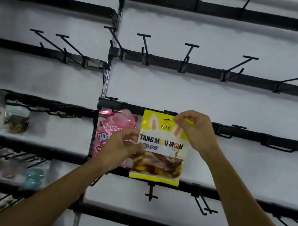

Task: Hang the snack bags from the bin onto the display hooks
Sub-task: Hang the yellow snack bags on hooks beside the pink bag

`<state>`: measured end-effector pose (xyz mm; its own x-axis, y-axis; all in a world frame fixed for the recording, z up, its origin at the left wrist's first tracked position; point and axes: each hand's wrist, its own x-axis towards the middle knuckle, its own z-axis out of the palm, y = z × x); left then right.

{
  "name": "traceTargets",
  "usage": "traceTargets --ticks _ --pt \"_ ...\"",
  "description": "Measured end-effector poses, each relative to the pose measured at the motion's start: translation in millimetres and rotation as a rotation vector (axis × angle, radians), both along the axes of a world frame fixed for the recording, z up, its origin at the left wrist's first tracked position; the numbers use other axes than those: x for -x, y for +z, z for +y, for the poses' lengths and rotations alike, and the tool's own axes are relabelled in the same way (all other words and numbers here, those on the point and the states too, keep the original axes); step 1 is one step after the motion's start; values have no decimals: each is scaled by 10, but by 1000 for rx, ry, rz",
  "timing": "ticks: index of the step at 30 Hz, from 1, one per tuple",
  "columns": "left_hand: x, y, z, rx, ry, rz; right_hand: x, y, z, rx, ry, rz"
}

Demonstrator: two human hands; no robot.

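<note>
The yellow plastic snack bag (162, 135), with brown and yellow sweets showing through its clear window, has its top edge at the black metal rail (249, 134). A pink plastic snack bag (110, 124) is at its 9 o'clock. The right hand (195, 129) pinches its 1 o'clock corner, and the left hand (120, 143) grips its 9 o'clock edge with curled fingers.

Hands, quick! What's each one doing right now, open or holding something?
Left hand: pinches the left edge of the yellow snack bag.
Right hand: pinches the bag's top right corner.
</note>
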<state>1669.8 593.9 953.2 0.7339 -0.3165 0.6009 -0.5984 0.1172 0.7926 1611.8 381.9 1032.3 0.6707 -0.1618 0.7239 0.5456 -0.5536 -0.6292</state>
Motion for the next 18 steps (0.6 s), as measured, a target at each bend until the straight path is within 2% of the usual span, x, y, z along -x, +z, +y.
traceTargets --ticks 7,14,18 --pt "-173 -8 -37 -38 15 -48 -165 -1 -44 16 -45 -7" --pt "-267 -102 -135 -141 64 -192 -275 -71 -137 104 -108 13" --pt "-436 -210 -222 -96 103 -203 -440 -117 -166 113 -214 -7"
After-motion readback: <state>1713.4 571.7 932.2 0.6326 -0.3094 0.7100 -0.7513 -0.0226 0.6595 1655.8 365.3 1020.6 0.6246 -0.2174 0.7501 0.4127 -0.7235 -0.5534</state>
